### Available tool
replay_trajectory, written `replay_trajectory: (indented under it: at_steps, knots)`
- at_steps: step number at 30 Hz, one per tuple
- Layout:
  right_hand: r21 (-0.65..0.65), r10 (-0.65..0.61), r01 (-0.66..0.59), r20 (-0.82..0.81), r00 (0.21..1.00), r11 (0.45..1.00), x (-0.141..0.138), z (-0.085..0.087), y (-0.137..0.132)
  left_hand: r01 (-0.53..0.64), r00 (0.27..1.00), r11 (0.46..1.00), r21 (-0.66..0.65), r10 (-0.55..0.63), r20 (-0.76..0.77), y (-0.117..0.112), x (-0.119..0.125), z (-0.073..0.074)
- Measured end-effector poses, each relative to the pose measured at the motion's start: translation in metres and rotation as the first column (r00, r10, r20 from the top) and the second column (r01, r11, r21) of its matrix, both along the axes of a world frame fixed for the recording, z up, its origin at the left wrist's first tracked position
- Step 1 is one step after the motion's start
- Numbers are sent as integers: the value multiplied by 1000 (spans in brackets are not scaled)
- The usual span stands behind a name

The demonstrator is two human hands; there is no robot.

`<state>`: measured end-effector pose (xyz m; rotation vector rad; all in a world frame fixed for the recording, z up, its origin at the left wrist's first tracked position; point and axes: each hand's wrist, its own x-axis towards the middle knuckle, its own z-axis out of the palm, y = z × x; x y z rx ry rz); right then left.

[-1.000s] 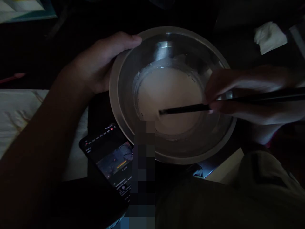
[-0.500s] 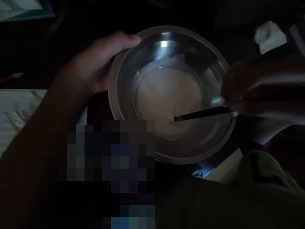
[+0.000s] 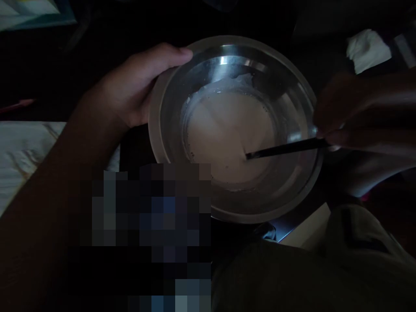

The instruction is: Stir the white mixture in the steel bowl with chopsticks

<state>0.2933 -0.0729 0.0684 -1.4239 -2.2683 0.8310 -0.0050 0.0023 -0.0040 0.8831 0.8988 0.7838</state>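
Observation:
A shiny metal bowl [image 3: 156, 117] holds a pale, milky liquid [image 3: 224, 134], with whitish residue on the wall above it. My left hand [image 3: 139, 78] grips the bowl's upper left side, thumb on the rim and the other fingers hidden behind. At the right, my right hand [image 3: 351, 108] is closed around dark chopsticks [image 3: 286, 148], though the dim light does not show clearly whether it is one stick or a pair. Their tip dips into the liquid right of its middle and leaves a small ripple there.
A crumpled white tissue [image 3: 368, 51] lies at the upper right. To the left is a pale patterned cloth or sheet [image 3: 22, 151]. A cream-coloured flat piece [image 3: 307, 227] shows below the bowl. Pixelated blocks hide the lower middle, and the surroundings are dark.
My right hand and the chopsticks have moved a little right and up, their tip shifting through the liquid. My left hand still holds the bowl in nearly the same place.

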Motion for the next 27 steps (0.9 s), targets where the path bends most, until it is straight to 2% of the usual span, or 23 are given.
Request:
replay_trajectory:
  at_steps: [5, 8, 10, 12, 13, 16, 18, 19, 20, 22, 24, 27]
  knots:
    - [2, 3, -3, 51, 999, 1000, -4, -7, -14, -10, 998, 1000, 28, 12, -56, 2, 0, -1]
    - [-5, 0, 1, 82, 997, 1000, -6, -2, -7, -58, 991, 998, -13, 56, -123, 3, 0, -2]
    - [-14, 18, -16, 101, 995, 1000, -7, 3, 0, -45, 990, 999, -28, 41, -132, 4, -1, -2]
    - [-24, 118, -116, 95, 988, 993, -9, 5, 8, -23, 991, 1000, -17, 21, -133, 4, -1, -2]
    - [-36, 214, -212, 83, 973, 977, -11, 4, 11, -24, 990, 1000, -8, 23, -143, 4, -2, -2]
    - [-38, 493, -492, 7, 870, 870, -22, -6, 18, -33, 982, 999, -2, 32, -184, 4, -2, -2]
    - [-29, 584, -584, -12, 811, 811, -30, -14, 20, -31, 984, 1000, 4, 31, -173, 4, -2, -2]
    - [-14, 575, -575, -1, 818, 818, -34, -17, 20, -31, 987, 1000, 4, 32, -159, 3, -1, -2]
    - [27, 522, -523, 21, 852, 852, -37, -19, 19, -37, 989, 999, 4, 37, -145, 2, -1, -1]
    - [115, 352, -363, 99, 931, 925, -38, -18, 15, -49, 991, 999, -15, 47, -122, 1, 1, 2]
    - [166, 166, -194, 172, 971, 967, -33, -10, 10, -44, 992, 999, -31, 40, -121, -1, 3, 6]
    - [102, 121, -145, 207, 971, 984, -19, 2, 2, -49, 988, 998, -33, 44, -148, -2, 4, 8]
